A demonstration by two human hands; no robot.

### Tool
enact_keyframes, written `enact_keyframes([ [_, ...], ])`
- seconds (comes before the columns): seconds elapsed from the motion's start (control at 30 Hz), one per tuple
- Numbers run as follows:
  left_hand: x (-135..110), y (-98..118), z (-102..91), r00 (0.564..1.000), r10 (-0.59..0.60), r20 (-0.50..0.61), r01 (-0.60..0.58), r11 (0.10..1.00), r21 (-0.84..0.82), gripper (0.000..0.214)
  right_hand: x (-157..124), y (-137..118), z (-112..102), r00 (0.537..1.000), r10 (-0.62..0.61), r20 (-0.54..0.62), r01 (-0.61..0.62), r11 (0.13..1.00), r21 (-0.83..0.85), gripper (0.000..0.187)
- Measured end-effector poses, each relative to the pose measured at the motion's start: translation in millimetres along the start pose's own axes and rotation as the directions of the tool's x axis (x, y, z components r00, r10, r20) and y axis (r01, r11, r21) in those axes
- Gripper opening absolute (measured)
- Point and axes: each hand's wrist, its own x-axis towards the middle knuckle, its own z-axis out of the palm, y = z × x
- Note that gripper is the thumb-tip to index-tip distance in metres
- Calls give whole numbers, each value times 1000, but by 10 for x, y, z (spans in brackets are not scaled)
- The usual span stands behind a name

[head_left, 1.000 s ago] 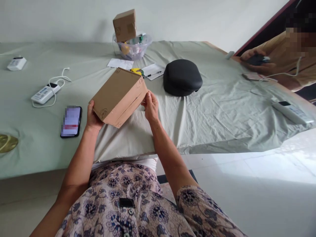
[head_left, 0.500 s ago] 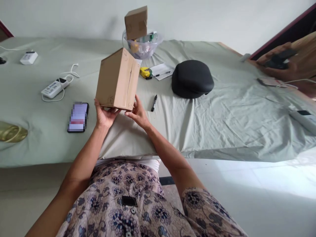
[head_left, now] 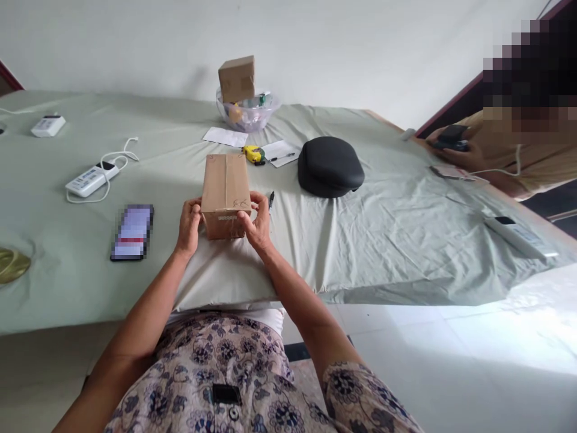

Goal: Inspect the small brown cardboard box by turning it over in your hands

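Between my hands is a closed brown cardboard box [head_left: 225,183], with a taped seam along its top and a marker scribble near its front right corner. My left hand [head_left: 189,227] grips the box's left side near the front. On the right, my right hand [head_left: 256,222] clasps the front corner, thumb against the front face. Whether the box's underside rests fully on the cloth I cannot tell. A black marker pen [head_left: 271,199] lies just beyond my right hand, partly hidden by it. Behind the box are a yellow tape measure [head_left: 253,154] and a white paper [head_left: 225,136].
A clear plastic bowl [head_left: 247,117] at the back holds another cardboard box [head_left: 237,79]. A black case [head_left: 331,166] sits right of centre. Left lie a phone [head_left: 132,232] and a white power strip [head_left: 92,179]. At far right, a person's hands [head_left: 464,157] hold a dark object.
The box has been lowered and turned from tilted to level, its taped face now upward. Both hands have shifted from beneath it to its sides. The view has tilted up slightly.
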Motion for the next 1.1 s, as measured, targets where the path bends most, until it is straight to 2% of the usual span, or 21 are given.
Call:
enact_keyframes([
  [0.13,-18,-8,12,999,19,30,-17,998,-63,69,10,-38,20,998,-15,62,12,999,41,63],
  [0.23,-20,39,33,997,45,64,-44,999,-23,65,9,-35,19,995,-33,99,28,999,45,60],
  [0.33,-25,100,43,995,70,77,-73,996,44,60,3,-13,14,991,-56,120,51,998,42,68],
  [0.5,-14,148,19,987,135,84,-140,989,50,67,18,-30,-29,975,-88,202,85,996,23,83],
  [0.67,12,157,5,971,165,172,-174,984,37,74,49,-47,-72,957,-92,274,97,995,-5,89],
  [0.77,6,127,28,954,202,222,-223,972,71,80,52,-30,-75,961,-97,258,99,995,2,96],
  [0.9,-18,68,54,954,209,217,-236,966,104,85,34,-23,-61,979,-88,185,87,996,13,101],
  [1.0,-23,33,33,954,202,220,-231,966,113,90,20,-10,-35,979,-65,192,61,998,26,101],
  [1.1,-17,-14,-2,955,218,200,-250,956,152,91,28,49,-9,982,-26,189,13,997,71,88],
])
